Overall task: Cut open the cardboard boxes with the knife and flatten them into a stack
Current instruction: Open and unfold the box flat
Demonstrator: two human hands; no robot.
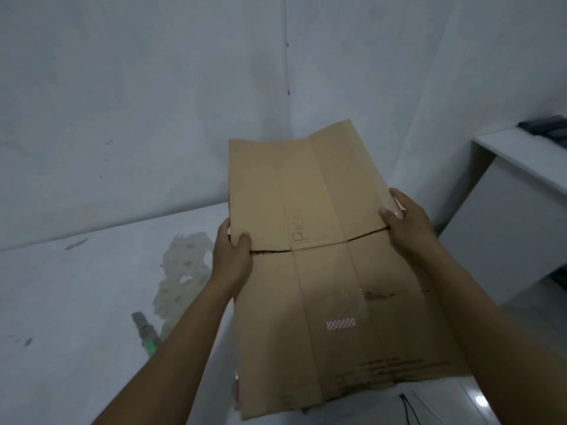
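A flattened brown cardboard box fills the middle of the view, held up in front of me over the floor, with a slit running across it at hand height. My left hand grips its left edge, thumb on top. Its right edge is gripped by my right hand, thumb over the face. The lower part of the cardboard reaches down toward more flat cardboard edges beneath it. The knife, grey with a green end, lies on the white floor at lower left, apart from both hands.
White walls meet in a corner behind the cardboard. A white cabinet or table stands at the right with a dark item on top. A rough patch marks the floor left of the cardboard. Thin cables lie at the bottom right.
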